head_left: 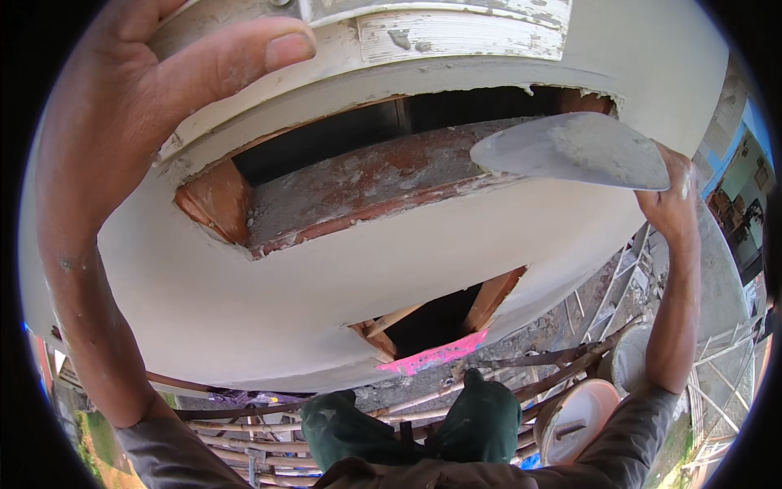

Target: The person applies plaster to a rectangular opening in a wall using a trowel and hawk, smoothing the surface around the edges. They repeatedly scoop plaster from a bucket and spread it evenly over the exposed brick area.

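My right hand (672, 191) is closed on a trowel, its handle mostly hidden behind the blade. The broad, rounded grey metal trowel blade (574, 151) has smears of plaster on it and crosses in front of the right end of a window opening (350, 175). High on the left, my left hand (114, 122) is raised with its thumb stretched out. Its thumb lies in front of pale moulding (244, 110) above the opening; the other fingers are mostly cut off by the picture's edge. A white, plaster-spotted board (464, 37) shows at the top.
Smooth pale plastered wall (285, 301) curves around the opening. Lower down is a second opening (436, 322) with wooden sides and a pink strip (432, 354). Below me run scaffold poles (252, 428); at the right stand a bucket (578, 420) and metal scaffold bars (623, 273).
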{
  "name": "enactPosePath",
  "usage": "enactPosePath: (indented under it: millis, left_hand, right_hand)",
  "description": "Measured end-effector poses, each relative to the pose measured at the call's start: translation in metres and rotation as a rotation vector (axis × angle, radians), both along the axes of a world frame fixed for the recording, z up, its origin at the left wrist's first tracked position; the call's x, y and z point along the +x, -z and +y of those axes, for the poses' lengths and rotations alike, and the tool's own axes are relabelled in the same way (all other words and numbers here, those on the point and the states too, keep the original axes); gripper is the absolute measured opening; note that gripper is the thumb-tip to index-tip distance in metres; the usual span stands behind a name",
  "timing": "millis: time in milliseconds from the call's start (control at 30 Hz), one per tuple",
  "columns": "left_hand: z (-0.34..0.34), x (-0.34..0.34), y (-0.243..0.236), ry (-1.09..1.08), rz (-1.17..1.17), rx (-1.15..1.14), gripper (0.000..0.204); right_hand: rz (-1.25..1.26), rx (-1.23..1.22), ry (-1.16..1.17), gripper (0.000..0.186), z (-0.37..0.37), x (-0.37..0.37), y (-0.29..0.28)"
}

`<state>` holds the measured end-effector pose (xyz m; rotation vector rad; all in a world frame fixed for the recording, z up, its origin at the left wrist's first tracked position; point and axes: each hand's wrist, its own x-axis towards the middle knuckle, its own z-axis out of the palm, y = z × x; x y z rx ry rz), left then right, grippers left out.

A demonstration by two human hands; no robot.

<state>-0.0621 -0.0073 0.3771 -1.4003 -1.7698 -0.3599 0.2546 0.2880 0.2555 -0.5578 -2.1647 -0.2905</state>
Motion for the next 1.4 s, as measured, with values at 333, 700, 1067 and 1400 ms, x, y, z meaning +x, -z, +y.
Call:
enactPosePath:
  millis: [333,700,1067,1400]
  left_hand:
    - [0.007,0.020,-0.014,0.113,-0.024,-0.008,0.050]
    - [0.051,0.085,-0.038,0.213,-0.066,0.245,0.044]
    - [0.141,0.143,-0.021,0.218,-0.067,0.058,0.054]
    - [0.147,0.128,-0.012,0.150,-0.112,0.078,0.057]
  right_hand:
    - [0.213,-0.240,-0.110,0.020,-0.022,0.060,0.205]
    - [0.512,-1.008,-0.261,0.036,-0.059,0.061,0.306]
    - [0.552,-1.243,-0.202,0.030,-0.083,0.054,0.348]
    - [0.555,-1.321,-0.174,0.031,-0.076,0.066,0.362]
